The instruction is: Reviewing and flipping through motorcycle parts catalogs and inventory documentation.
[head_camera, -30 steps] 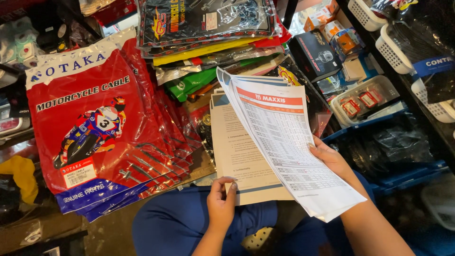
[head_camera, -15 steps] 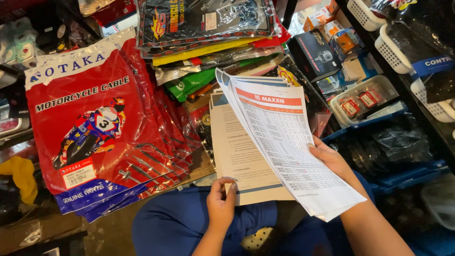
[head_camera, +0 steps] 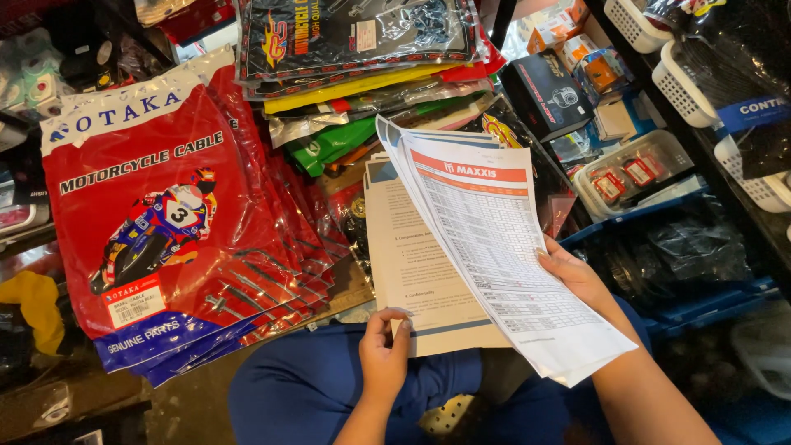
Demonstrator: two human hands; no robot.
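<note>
While the head camera looks down past blue-clad knees (head_camera: 329,387), both bare hands are busy with paperwork. The left hand (head_camera: 386,350) pinches the bottom edge of a lower sheet (head_camera: 412,280), thumb on top and fingers curled under, so its grip is closed on that page of dense text with a blue band along the foot. The right hand (head_camera: 577,276) supports a lifted sheaf of table sheets (head_camera: 503,255) from beneath; these carry an orange header bar and fine printed rows, and they tilt up and to the right, overlapping the lower sheet's right side. Its grip is closed around the sheaf's right edge, with fingertips showing at the margin.

Just left of the papers lies a fanned stack of red cable packets (head_camera: 165,222), each with a motorcycle rider picture and a blue lower strip. Above the papers sits a pile of clear and coloured bagged parts (head_camera: 354,49). To the right are a black box (head_camera: 548,95), white baskets (head_camera: 684,78) and a clear tray with small red items (head_camera: 626,173), resting over blue crates (head_camera: 700,272).
</note>
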